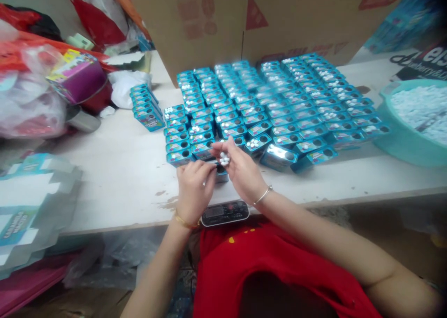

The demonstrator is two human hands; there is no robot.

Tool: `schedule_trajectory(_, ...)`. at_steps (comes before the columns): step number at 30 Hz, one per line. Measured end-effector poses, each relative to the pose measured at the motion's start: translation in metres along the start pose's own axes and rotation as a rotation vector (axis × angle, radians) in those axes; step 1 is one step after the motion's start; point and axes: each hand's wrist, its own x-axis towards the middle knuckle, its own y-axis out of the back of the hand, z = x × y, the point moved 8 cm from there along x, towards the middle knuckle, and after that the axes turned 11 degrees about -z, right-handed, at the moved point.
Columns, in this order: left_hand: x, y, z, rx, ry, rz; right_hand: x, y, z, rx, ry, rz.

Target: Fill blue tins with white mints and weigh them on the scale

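Observation:
Several small white pellets (224, 159) rest in my right hand (244, 171), whose fingers curl around them with the palm turned to the left. Just under it, a small blue tin (221, 174) stands near the table's front, partly covered by both hands. My left hand (194, 187) is closed at the tin's left edge, thumb and fingertips together; what they pinch is hidden. Beyond my hands stand rows of blue tins (258, 143), many with white pellets on their tops beside a dark round spot. A black digital scale (226, 213) lies at the table edge in front of me.
A turquoise basin (394, 145) full of white pellets stands at the right. Behind the rows rises a large cardboard box (216, 43). At left are a short row of blue tins (148, 115), flattened cartons (31, 206) and a purple box (80, 83) among plastic bags.

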Motion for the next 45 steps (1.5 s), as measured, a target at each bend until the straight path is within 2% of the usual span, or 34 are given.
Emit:
schedule_trajectory(8, -0.002, -0.001, 0.0, -0.034, -0.006, 0.006, -0.005, -0.006, -0.002, -0.008, -0.009, -0.015)
schedule_trajectory(10, -0.001, 0.004, -0.001, -0.059, -0.012, 0.016, -0.005, -0.006, 0.001, -0.012, -0.018, -0.01)
schedule_trajectory(13, -0.003, 0.022, -0.012, -0.114, 0.026, 0.124, -0.006, -0.006, 0.001, -0.023, -0.003, -0.027)
schedule_trajectory(16, -0.012, 0.037, -0.035, -0.162, 0.116, 0.235, -0.008, -0.005, -0.005, -0.056, 0.036, -0.049)
schedule_trajectory(19, -0.042, 0.037, -0.07, -0.138, 0.253, 0.317, -0.015, 0.002, -0.017, -0.102, 0.101, -0.058)
schedule_trajectory(22, -0.093, 0.021, -0.099, -0.068, 0.367, 0.336, -0.025, 0.023, -0.026, -0.167, 0.139, -0.007)
schedule_trajectory(25, -0.143, -0.007, -0.112, -0.045, 0.424, 0.231, -0.034, 0.053, -0.025, -0.22, 0.116, 0.09)
schedule_trajectory(28, -0.167, -0.033, -0.115, -0.079, 0.441, 0.08, -0.04, 0.076, -0.015, -0.217, 0.058, 0.156)
schedule_trajectory(30, -0.164, -0.044, -0.118, -0.08, 0.444, -0.003, -0.043, 0.082, -0.007, -0.207, 0.013, 0.169)
schedule_trajectory(33, -0.143, -0.05, -0.13, -0.05, 0.462, -0.073, -0.048, 0.083, 0.001, -0.207, -0.035, 0.161)
schedule_trajectory(37, -0.116, -0.051, -0.147, -0.076, 0.497, -0.041, -0.059, 0.092, 0.001, -0.222, -0.046, 0.178)
schedule_trajectory(39, -0.107, -0.054, -0.148, -0.071, 0.475, -0.047, -0.065, 0.101, 0.001, -0.221, -0.046, 0.206)
schedule_trajectory(43, -0.098, -0.065, -0.142, -0.026, 0.392, -0.162, -0.076, 0.118, 0.006, -0.203, -0.059, 0.259)
schedule_trajectory(45, -0.098, -0.062, -0.142, -0.04, 0.401, -0.121, -0.08, 0.123, 0.01, -0.192, -0.076, 0.275)
